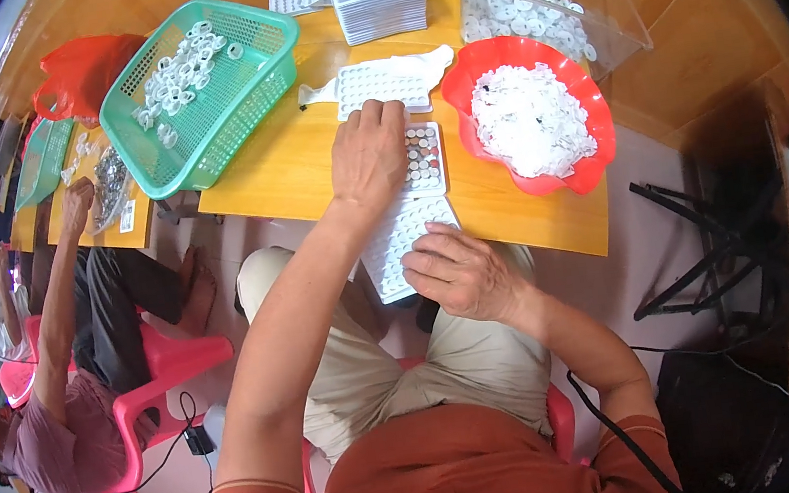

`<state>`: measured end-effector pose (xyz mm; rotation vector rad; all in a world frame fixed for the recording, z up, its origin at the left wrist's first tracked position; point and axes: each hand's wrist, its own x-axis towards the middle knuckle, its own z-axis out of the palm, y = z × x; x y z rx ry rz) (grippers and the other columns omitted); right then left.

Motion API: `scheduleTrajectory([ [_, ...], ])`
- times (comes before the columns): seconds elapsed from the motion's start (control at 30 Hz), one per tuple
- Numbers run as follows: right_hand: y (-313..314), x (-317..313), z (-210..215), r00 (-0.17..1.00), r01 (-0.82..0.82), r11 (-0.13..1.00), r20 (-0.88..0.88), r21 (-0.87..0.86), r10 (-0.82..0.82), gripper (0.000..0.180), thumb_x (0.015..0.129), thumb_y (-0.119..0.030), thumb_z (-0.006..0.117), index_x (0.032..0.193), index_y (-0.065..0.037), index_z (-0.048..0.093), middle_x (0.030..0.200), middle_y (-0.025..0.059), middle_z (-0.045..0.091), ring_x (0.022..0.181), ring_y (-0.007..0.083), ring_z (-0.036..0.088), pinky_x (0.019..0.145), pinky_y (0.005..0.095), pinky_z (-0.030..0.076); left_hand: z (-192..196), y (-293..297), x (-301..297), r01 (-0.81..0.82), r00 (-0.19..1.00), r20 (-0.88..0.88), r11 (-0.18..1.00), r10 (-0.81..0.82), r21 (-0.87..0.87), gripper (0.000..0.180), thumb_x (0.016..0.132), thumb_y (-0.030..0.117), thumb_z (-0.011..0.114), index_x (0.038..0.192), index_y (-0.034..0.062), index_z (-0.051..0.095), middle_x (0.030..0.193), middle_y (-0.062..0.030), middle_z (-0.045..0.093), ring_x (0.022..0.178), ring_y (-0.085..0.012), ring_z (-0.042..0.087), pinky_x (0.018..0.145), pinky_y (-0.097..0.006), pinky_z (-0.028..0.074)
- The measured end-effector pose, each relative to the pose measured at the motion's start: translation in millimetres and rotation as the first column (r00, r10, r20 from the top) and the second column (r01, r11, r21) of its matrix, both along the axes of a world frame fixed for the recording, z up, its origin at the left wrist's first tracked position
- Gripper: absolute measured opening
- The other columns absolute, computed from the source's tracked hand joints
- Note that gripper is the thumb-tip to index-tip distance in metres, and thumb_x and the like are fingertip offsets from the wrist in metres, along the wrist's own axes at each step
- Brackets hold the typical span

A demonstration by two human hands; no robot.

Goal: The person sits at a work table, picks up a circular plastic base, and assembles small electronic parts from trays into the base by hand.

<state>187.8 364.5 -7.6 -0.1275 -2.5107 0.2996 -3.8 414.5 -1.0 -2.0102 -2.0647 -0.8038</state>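
Observation:
My left hand (369,156) is over the left side of a white tray (442,157) on the table. Round silver and brown-red pieces (423,156) fill its pockets. The fingers of this hand bend downward and their tips are hidden. My right hand (462,273) lies at the right edge of a second white tray (399,246), which extends from the table's front edge over my lap and bears rows of small white parts. Its fingers are curled together over that tray; anything between them is hidden. Beyond my left hand lies another pocketed white tray (380,86) on white plastic film (431,62).
A green basket (207,166) with white ring-shaped parts stands left; a red scalloped bowl (460,100) of small white pieces stands right. Behind are stacked white trays (379,2) and a clear bin (616,7) of white round parts. Another person (62,425) sits at left.

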Motion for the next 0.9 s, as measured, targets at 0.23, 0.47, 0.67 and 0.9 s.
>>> scheduleTrajectory([
  [0.23,-1.8,10.4,-3.9,0.999,0.033,0.999,-0.019,0.000,-0.033,0.014,0.074,-0.011,0.061,0.086,-0.006,0.064,0.102,0.0036,0.063,0.101,0.0214,0.059,0.096,0.0416,0.048,1.3,-0.1,-0.7,0.000,1.000,-0.014,1.000,0.000,0.000,0.015,0.086,0.011,0.055,0.101,0.0073,0.056,0.093,-0.0134,0.058,0.086,-0.0323,0.059,0.075,-0.043,0.047],
  [0.47,0.1,17.1,-5.3,0.996,0.058,0.998,-0.075,-0.006,-0.058,0.013,0.074,-0.010,0.062,0.086,-0.007,0.065,0.100,0.0031,0.064,0.099,0.0218,0.061,0.093,0.0407,0.050,-3.8,-0.7,-1.1,-0.009,1.000,-0.021,1.000,0.009,0.015,0.014,0.082,0.008,0.055,0.096,0.0073,0.054,0.090,-0.0121,0.058,0.086,-0.0300,0.059,0.075,-0.043,0.046],
  [0.67,-10.5,46.0,-2.1,0.998,-0.027,1.000,-0.060,-0.013,0.026,0.015,0.072,-0.009,0.064,0.087,-0.004,0.065,0.100,0.0060,0.064,0.100,0.0234,0.061,0.093,0.0414,0.050,2.0,0.9,1.0,-0.034,0.999,-0.028,0.999,0.033,-0.024,0.012,0.087,0.011,0.054,0.098,0.0071,0.055,0.093,-0.0127,0.059,0.089,-0.0298,0.060,0.077,-0.043,0.047],
  [0.9,-22.8,74.0,5.7,0.998,0.027,0.999,-0.054,-0.023,-0.029,0.018,0.072,-0.007,0.066,0.090,-0.002,0.065,0.101,0.0095,0.064,0.100,0.0264,0.062,0.090,0.0425,0.052,2.2,1.0,0.1,-0.040,0.999,-0.005,0.999,0.040,-0.019,0.014,0.092,0.017,0.052,0.100,0.0059,0.057,0.095,-0.0147,0.060,0.090,-0.0317,0.060,0.079,-0.044,0.047],
])
